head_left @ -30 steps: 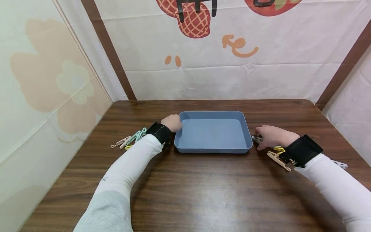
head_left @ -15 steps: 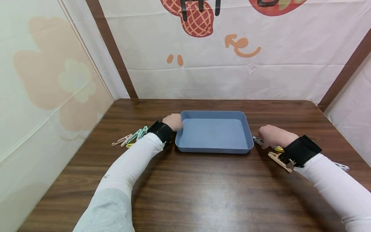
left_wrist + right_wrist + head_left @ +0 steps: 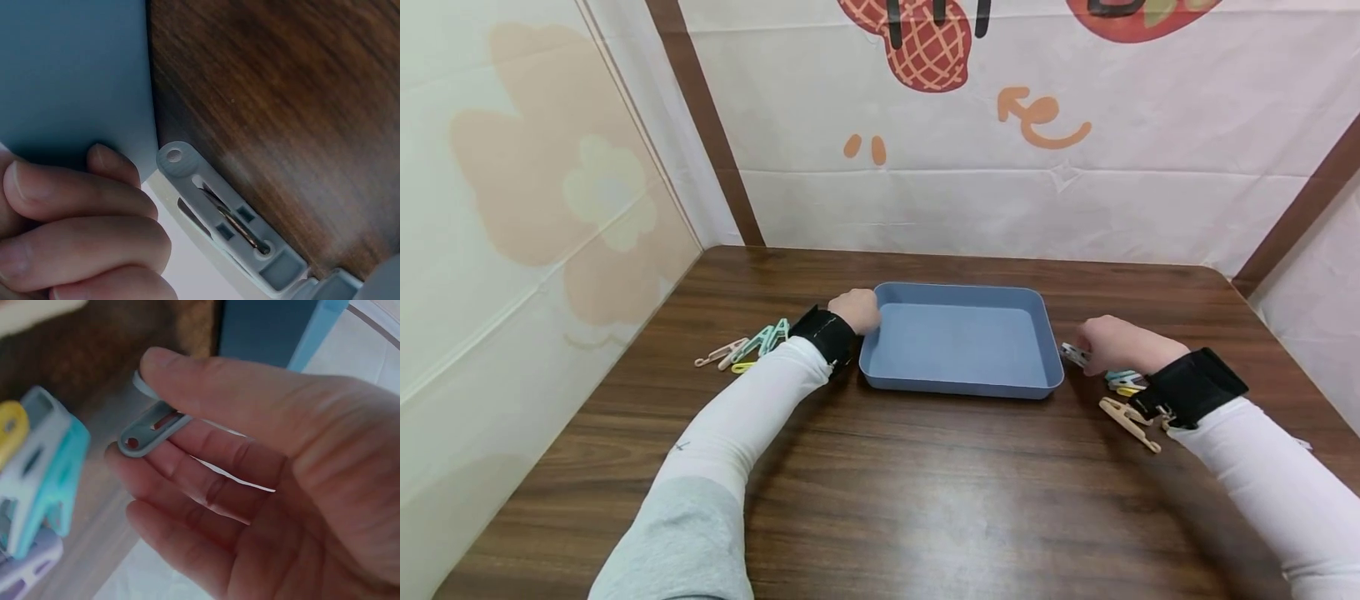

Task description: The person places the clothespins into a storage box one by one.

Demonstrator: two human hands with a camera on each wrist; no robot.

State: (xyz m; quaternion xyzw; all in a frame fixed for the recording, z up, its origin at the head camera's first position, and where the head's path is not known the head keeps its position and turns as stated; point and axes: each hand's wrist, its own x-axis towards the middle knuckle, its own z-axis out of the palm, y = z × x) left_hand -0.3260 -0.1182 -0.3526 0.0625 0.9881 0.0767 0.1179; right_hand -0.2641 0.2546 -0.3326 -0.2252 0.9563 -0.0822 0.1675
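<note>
Just right of the blue tray (image 3: 962,337), our right hand (image 3: 1123,343) is pinching a grey clothespin (image 3: 1072,354) between thumb and fingers, its long axis slanting toward the tray, while our left hand (image 3: 855,311) is resting curled at the left rim, its hold unclear.

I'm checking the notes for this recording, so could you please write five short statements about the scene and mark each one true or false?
1. The right hand holds a grey clothespin. True.
2. Mint clothespins lie to the left of the blue tray. True.
3. The left hand is at the tray's right end. False: it is at the tray's left end.
4. A beige clothespin lies inside the tray. False: it lies on the table, to the right of the tray.
5. Both wrists wear black bands. True.
</note>
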